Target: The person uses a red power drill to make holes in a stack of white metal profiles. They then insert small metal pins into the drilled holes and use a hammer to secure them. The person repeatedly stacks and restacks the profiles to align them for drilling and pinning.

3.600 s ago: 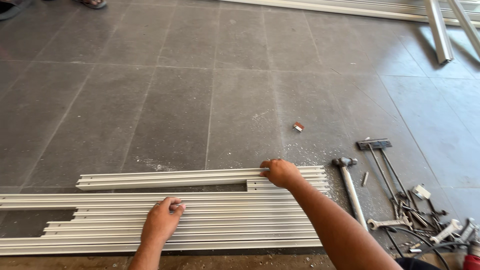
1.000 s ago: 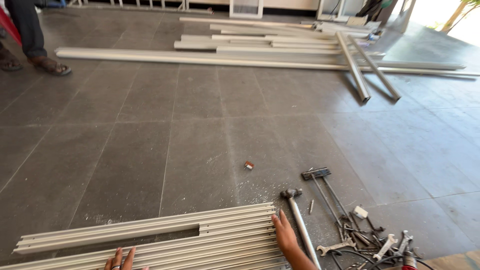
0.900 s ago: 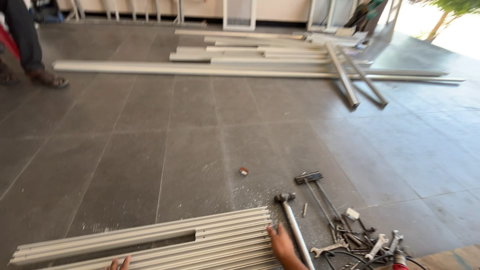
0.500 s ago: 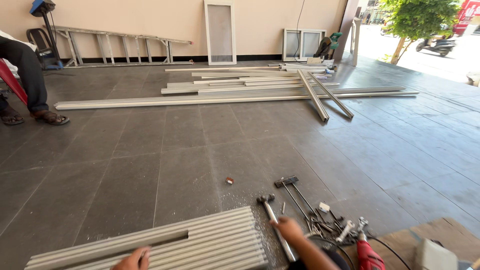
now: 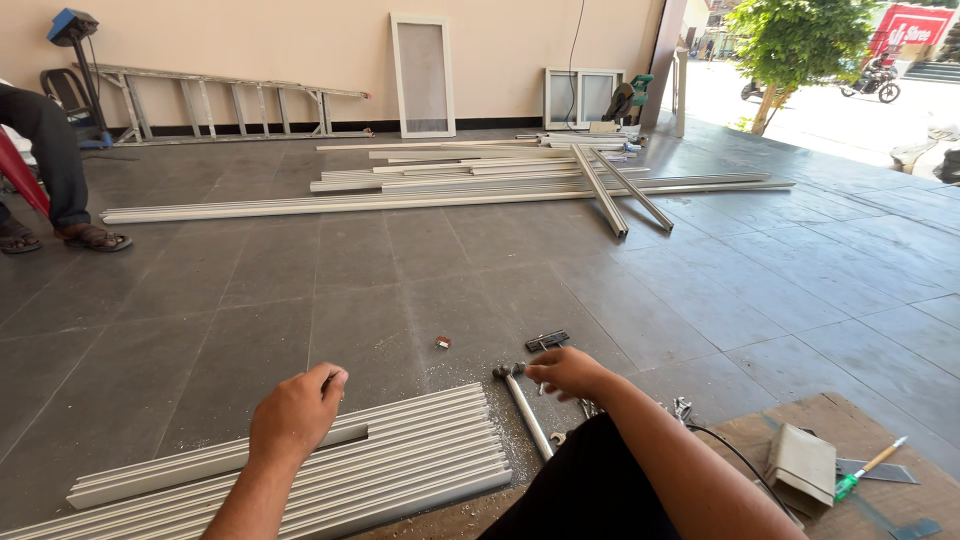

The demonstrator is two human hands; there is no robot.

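The grey tiled floor runs back to a cream wall, where long aluminium lengths lie in a loose stack, well apart from the person. Close in, a bundle of ribbed aluminium profiles lies flat on the floor in front of the knees. They look stiff and fairly light for their length, with smooth faces and sharp cut ends, so I judge a hold along the ribs near the middle would balance better than one at an end. The left hand rests on the top profile, its grip curled loosely over the upper edge rather than clamped. A hammer lies just beside the bundle's right end. The right hand sits at the hammer's head, fingers bent down onto it; I cannot tell whether they have closed. A small reddish scrap lies nearby.
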